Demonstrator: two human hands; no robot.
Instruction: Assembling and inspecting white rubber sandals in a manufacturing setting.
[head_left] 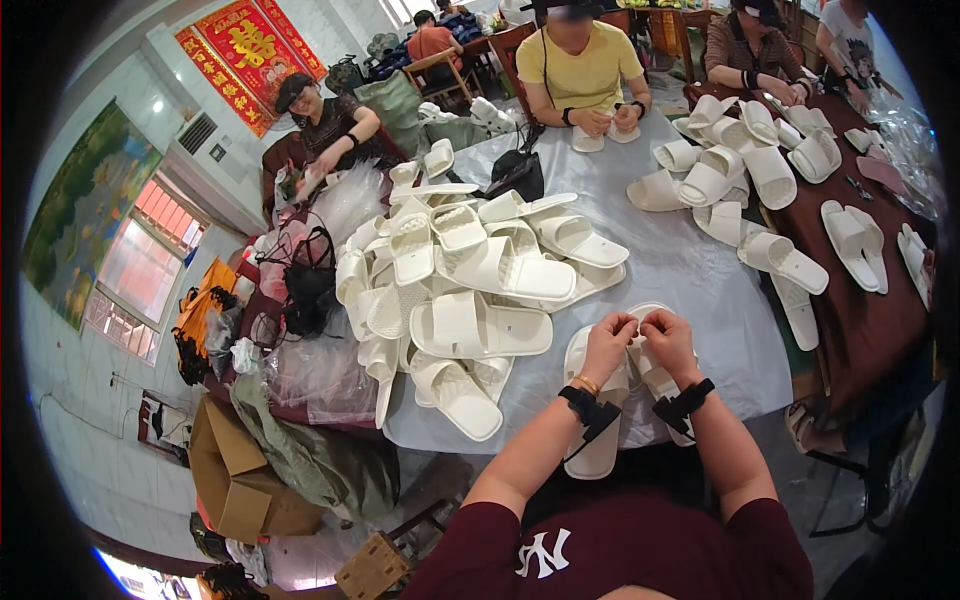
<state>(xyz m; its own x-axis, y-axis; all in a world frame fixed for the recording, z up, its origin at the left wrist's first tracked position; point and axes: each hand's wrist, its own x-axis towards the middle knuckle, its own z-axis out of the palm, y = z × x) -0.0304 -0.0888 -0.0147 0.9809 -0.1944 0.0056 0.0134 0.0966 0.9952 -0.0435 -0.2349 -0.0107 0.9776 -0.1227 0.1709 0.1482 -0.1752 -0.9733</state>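
A pair of white slippers lies at the table's near edge in front of me, the left slipper beside the right slipper. Over their far ends my left hand and my right hand meet, fingertips pinched close together. Whatever sits between the fingertips is too small to make out. Both wrists wear black bands, and my hands partly cover the slippers. Just left of them rises a large heap of white slippers, soles and straps turned in several directions.
The table has a pale plastic cover. More white slippers are spread at the far right, near a dark red table. A person in yellow handles slippers across from me. Cardboard boxes stand on the floor at left.
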